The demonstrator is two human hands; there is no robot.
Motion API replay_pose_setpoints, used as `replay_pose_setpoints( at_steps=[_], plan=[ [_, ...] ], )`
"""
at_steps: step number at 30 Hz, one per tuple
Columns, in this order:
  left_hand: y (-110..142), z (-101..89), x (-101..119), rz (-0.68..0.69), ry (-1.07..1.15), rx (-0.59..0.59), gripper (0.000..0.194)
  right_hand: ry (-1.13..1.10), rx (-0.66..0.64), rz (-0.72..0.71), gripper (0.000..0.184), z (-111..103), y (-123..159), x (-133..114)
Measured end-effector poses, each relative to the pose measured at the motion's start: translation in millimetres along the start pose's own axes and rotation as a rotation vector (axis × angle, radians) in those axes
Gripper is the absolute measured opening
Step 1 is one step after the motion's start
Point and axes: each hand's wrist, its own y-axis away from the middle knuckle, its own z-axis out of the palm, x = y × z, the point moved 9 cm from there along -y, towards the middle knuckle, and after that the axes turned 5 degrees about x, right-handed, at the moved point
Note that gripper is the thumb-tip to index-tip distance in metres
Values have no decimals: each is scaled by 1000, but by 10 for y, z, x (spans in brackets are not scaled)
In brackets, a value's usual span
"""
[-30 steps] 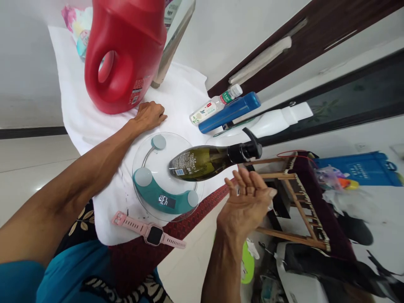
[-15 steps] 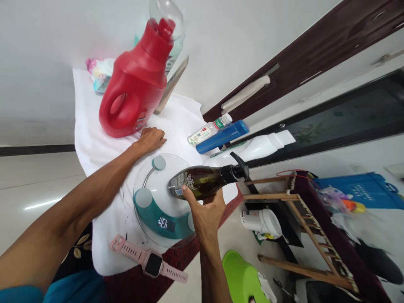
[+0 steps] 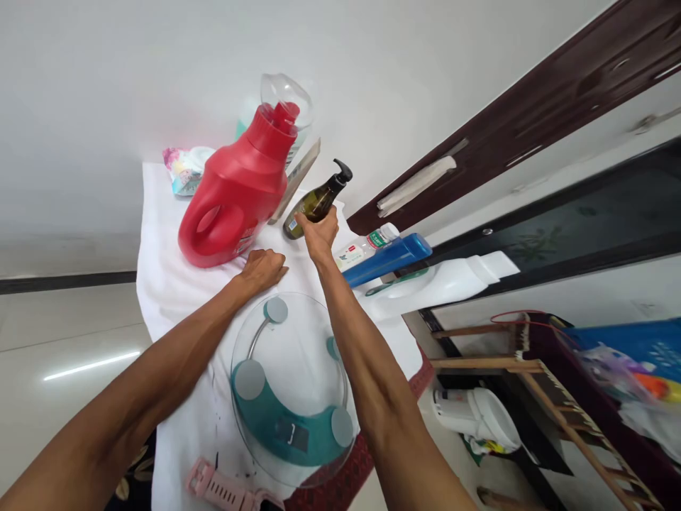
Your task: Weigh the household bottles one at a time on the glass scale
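My right hand (image 3: 322,231) is wrapped around a dark green pump bottle (image 3: 317,201) with a black pump head. The bottle is at the back of the white-clothed table (image 3: 164,284), close to the wall; I cannot tell whether its base touches the cloth. My left hand (image 3: 264,270) rests on the cloth with its fingers curled in, just in front of a large red detergent jug (image 3: 245,191). Nearer to me lies a round glass scale (image 3: 281,433) with teal and grey parts. Nothing stands on it, and its display shows only a partial mark.
Right of my right forearm are a clear bottle with a white cap (image 3: 362,250), a blue bottle (image 3: 391,258) and a white bottle (image 3: 441,284). A wipes pack (image 3: 187,170) sits behind the jug. A pink-strapped watch (image 3: 226,490) lies near the front edge.
My right hand has carried the pump bottle off the scale to the back of the table. The scale's display no longer shows its earlier digits. My left hand stays by the jug.
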Motion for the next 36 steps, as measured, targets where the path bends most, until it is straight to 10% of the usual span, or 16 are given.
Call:
replay_pose_setpoints(
  at_steps=[12, 19, 23, 36],
  plan=[
    [-62, 60, 8, 0, -13, -16, 48, 0, -166, 56, 67, 444, -293, 231],
    [-60, 43, 13, 4, -32, -23, 48, 128, 165, -379, 78, -718, -76, -154],
    [-52, 40, 21, 6, -25, -22, 49, 210, 336, -311, 77, -1359, -210, 6],
    [-41, 49, 9, -15, 2, -18, 46, 220, 275, -165, 38, -1455, -444, 463]
  ],
)
